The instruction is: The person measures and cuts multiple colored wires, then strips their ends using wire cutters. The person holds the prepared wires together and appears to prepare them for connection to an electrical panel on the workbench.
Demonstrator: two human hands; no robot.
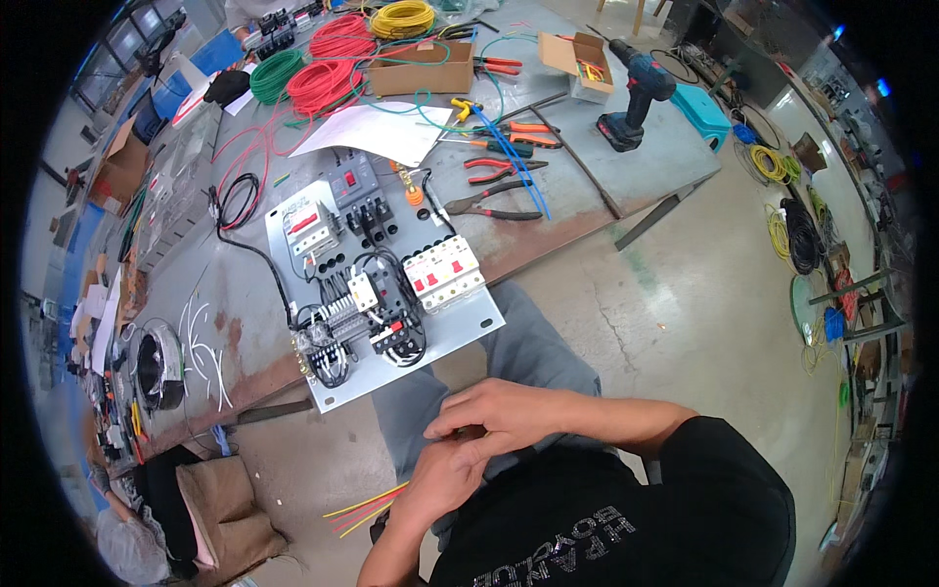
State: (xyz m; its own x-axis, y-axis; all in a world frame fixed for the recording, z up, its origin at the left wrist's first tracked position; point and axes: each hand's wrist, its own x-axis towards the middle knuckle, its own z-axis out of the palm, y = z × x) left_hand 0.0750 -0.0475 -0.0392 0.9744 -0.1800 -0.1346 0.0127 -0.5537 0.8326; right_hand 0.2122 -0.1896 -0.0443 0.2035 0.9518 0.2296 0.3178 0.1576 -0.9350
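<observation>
- Head view: the right hand reaches across from the right and lies over the left hand, which comes up from the lower edge; the two are together, touching, above the lap. Whether anything sits between their fingers cannot be told.
- Thin yellow and red strands stick out to the left beside the left forearm.
- Just beyond the hands, a pale metal plate lies at the near edge of the surface, one corner jutting past it. It carries a row of white breakers with red toggles, a white switch with a red lever, a dark grey breaker, and a terminal strip thick with black wiring.
- Right of the plate lie red-handled pliers and, further off, a cordless drill standing upright.
- Behind it rest a white sheet, a cardboard box and coils of red wire, green wire and yellow wire.
- White wire offcuts lie to the left, on grey metal with rusty patches.
- Around stretches a pale, cracked floor, with cable coils at the right.
</observation>
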